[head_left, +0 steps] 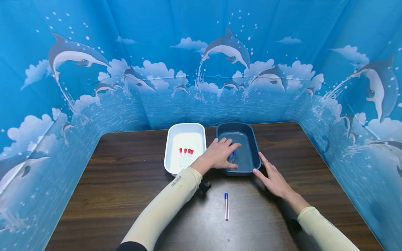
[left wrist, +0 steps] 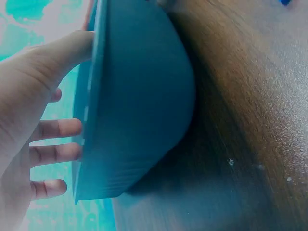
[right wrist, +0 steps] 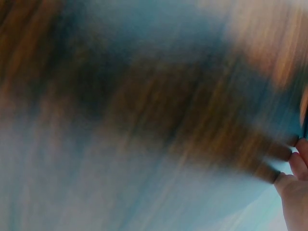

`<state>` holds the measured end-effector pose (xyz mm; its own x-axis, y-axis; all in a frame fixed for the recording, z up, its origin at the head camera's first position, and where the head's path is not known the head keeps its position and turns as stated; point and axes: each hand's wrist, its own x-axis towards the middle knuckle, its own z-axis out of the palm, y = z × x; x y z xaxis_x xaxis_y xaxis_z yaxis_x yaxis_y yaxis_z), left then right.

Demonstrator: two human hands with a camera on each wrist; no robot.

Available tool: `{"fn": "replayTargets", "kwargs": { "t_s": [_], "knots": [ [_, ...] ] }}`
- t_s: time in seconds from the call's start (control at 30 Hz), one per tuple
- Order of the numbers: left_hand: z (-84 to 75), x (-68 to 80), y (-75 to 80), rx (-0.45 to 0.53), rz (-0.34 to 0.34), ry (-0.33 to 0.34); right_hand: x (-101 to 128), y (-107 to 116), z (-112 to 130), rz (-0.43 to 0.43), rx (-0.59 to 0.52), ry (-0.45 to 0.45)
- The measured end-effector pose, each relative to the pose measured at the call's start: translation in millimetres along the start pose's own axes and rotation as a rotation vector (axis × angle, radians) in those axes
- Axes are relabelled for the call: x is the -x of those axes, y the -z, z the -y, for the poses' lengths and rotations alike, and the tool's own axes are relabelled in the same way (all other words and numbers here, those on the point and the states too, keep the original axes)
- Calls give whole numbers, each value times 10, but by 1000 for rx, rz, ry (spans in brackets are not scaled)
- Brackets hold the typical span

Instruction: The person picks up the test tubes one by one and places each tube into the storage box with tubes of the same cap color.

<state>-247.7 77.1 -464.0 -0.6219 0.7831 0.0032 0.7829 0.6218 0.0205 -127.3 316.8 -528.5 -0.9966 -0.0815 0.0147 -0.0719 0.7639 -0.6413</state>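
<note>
Nearest the head camera, a clear blue-capped tube (head_left: 226, 206) lies alone on the dark wooden tabletop (head_left: 125, 181). Beyond it, the left hand (head_left: 220, 153) reaches flat, fingers relaxed, into the dark blue tray (head_left: 251, 137) over more blue-capped tubes (head_left: 233, 158); the right hand (head_left: 272, 176) rests open against the tray's corner. Red-capped tubes (head_left: 185, 156) lie in the white tray (head_left: 171, 139).

Left wrist view: thumb on the blue tray's (left wrist: 144, 96) rim.

Right wrist view is blurred.

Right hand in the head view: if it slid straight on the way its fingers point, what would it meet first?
The right hand lies flat on the table, fingers pointing up-left at the blue tray. Its fingertips already seem to be at the tray's near right corner, so it would likely meet that wall first; actual contact is unclear.
</note>
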Motion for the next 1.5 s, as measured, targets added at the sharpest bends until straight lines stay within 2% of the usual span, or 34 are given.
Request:
{"fn": "replayTargets", "kwargs": {
  "t_s": [0.37, 0.53, 0.7, 0.87, 1.17, 1.33, 1.5],
  "knots": [
    [-29, 260, 77, 61, -83, -13, 8, -7, 3, -6, 2, 4],
    [-94, 381, 94, 73, -128, -32, 4, -10, -2, -5, 10, 10],
    [-204, 515, 112, 75, -170, -80, -8, -14, -9, -11, 14, 9],
    [-295, 708, 121, 73, -201, -107, -21, -17, -13, -8, 14, 2],
    [-348, 1080, 52, 140, -247, -113, -17, -13, -11, -15, 12, 7],
    [-406, 1243, -71, 178, -208, -114, -7, -7, 6, -8, 13, 7],
    [-526, 1337, -305, 200, -90, -131, 5, -8, 2, -8, 12, 8]
  ]
}}
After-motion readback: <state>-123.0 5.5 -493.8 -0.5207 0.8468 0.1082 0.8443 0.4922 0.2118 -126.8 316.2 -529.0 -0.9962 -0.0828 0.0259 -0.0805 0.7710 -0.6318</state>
